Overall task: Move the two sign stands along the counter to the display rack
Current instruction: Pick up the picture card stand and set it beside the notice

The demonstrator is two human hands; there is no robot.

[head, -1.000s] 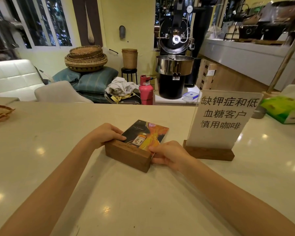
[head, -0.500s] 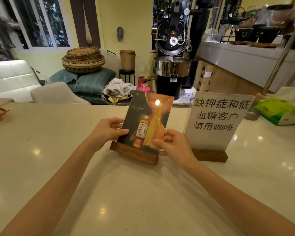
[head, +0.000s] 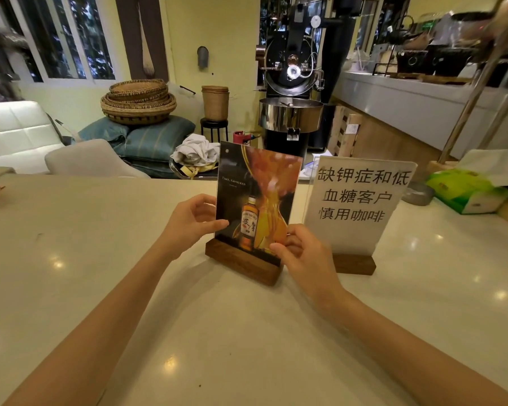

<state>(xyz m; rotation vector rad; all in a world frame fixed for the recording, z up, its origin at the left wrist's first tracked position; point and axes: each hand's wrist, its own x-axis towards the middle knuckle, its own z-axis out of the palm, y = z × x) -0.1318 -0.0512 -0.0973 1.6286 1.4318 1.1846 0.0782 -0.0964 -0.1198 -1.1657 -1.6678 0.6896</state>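
Standing upright, whisky sign stand (head: 255,200) on dark wood base; both hands' fingers seemingly pinch panel.

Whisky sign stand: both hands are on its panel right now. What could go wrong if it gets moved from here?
1. Both hands, left and right, pinch only the panel of the whisky sign stand, not its wooden base; lifted this way, the base may slip off.
2. The white text sign stands close on its right; swinging that way could knock it over.
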